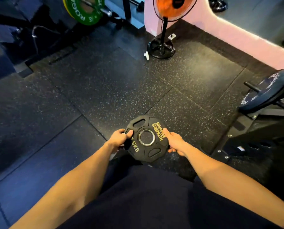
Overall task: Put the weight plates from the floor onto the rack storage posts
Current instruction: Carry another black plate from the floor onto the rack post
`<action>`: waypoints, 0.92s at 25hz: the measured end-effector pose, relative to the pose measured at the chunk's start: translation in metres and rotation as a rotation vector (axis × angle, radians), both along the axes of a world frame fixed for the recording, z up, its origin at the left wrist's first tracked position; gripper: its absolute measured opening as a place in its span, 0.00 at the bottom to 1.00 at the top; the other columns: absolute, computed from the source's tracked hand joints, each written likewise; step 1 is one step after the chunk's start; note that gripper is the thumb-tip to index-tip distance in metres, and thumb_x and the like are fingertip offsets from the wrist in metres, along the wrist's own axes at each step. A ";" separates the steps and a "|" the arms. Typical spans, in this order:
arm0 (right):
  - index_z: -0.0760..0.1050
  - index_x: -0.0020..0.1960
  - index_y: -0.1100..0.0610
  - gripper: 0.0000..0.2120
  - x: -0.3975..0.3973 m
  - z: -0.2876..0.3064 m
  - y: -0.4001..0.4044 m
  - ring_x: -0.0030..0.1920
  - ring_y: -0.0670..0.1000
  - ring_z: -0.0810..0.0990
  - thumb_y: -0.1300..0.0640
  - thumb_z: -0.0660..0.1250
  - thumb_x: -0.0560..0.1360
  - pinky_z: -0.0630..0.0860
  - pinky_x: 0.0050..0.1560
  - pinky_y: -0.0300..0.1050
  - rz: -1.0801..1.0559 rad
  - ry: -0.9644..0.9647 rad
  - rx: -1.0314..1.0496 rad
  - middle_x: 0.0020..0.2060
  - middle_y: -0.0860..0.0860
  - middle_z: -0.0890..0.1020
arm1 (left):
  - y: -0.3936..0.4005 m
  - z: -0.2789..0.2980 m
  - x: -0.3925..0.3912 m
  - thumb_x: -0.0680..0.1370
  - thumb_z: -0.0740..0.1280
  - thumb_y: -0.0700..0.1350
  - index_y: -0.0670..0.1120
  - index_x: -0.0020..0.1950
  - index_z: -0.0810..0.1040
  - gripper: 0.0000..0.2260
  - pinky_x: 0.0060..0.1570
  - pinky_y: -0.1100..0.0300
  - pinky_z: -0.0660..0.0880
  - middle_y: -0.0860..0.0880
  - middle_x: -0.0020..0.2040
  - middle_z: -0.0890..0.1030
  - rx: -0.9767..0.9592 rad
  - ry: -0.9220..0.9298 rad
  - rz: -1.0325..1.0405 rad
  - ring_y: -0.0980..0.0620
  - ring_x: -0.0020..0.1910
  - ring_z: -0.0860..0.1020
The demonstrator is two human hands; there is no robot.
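The weight plate (pixel 147 138) sits between your two hands, held flat with its printed face up toward you, above the speckled rubber floor (pixel 105 90). It is near-round, so it has no marked long axis; the yellow "HAMMER STRENGTH" lettering runs along its right side and "5KG" along the lower left. Three grip slots ring the steel-lined centre hole.

Your left hand (pixel 119 139) grips the plate's left edge, fingers curled through a slot and thumb on top. Your right hand (pixel 175 141) grips the right edge, thumb laid across the lettering and fingers wrapped beneath.

Surroundings, left to right: a green bumper plate (pixel 86 12) on a bar at upper left, well apart; open floor ahead of the plate; a standing fan (pixel 162 47) (orange blades) by the pink wall (pixel 229 33); a rack storage post (pixel 252 85) at right, already carrying a dark plate (pixel 268 90), near your right hand's side.
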State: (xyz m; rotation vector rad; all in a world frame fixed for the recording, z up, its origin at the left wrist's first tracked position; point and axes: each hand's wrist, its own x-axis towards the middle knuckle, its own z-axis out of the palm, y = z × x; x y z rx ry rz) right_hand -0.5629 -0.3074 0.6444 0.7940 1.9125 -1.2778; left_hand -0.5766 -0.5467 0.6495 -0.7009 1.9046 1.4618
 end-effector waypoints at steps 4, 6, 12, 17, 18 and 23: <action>0.65 0.70 0.57 0.34 -0.097 -0.008 0.019 0.41 0.52 0.74 0.33 0.53 0.75 0.72 0.29 0.42 -0.057 -0.009 0.013 0.54 0.53 0.77 | 0.019 0.001 -0.110 0.77 0.68 0.50 0.47 0.53 0.76 0.09 0.37 0.60 0.73 0.47 0.47 0.79 0.040 0.003 -0.020 0.52 0.41 0.76; 0.65 0.70 0.57 0.35 -0.151 -0.016 0.023 0.44 0.54 0.75 0.33 0.54 0.75 0.73 0.32 0.43 -0.108 -0.036 -0.003 0.60 0.55 0.77 | 0.024 -0.007 -0.175 0.77 0.68 0.50 0.46 0.58 0.75 0.13 0.44 0.56 0.74 0.46 0.51 0.79 0.032 -0.001 -0.068 0.50 0.45 0.77; 0.67 0.62 0.52 0.29 -0.325 -0.018 0.032 0.41 0.53 0.73 0.31 0.54 0.74 0.72 0.35 0.43 -0.232 -0.017 -0.036 0.59 0.56 0.76 | 0.038 -0.012 -0.386 0.77 0.68 0.51 0.45 0.59 0.75 0.15 0.36 0.59 0.72 0.46 0.51 0.80 0.015 0.014 -0.223 0.50 0.42 0.76; 0.61 0.73 0.57 0.35 -0.460 0.004 0.054 0.46 0.55 0.76 0.34 0.55 0.76 0.74 0.34 0.43 -0.341 0.036 0.003 0.66 0.56 0.72 | 0.071 0.003 -0.542 0.77 0.69 0.48 0.41 0.56 0.77 0.13 0.43 0.54 0.76 0.42 0.51 0.81 0.012 0.065 -0.306 0.47 0.46 0.78; 0.63 0.72 0.57 0.34 -0.485 0.005 0.063 0.45 0.55 0.76 0.34 0.55 0.76 0.74 0.35 0.44 -0.360 0.045 0.008 0.64 0.56 0.73 | 0.081 0.004 -0.570 0.77 0.69 0.47 0.41 0.55 0.77 0.12 0.44 0.53 0.76 0.42 0.50 0.81 0.017 0.064 -0.315 0.47 0.46 0.78; 0.60 0.74 0.56 0.35 -0.597 -0.011 0.115 0.39 0.52 0.74 0.34 0.55 0.76 0.76 0.33 0.45 -0.386 0.009 0.066 0.53 0.54 0.74 | 0.138 -0.009 -0.696 0.77 0.66 0.42 0.46 0.45 0.76 0.02 0.22 0.68 0.70 0.48 0.38 0.77 -0.048 0.074 -0.406 0.53 0.33 0.73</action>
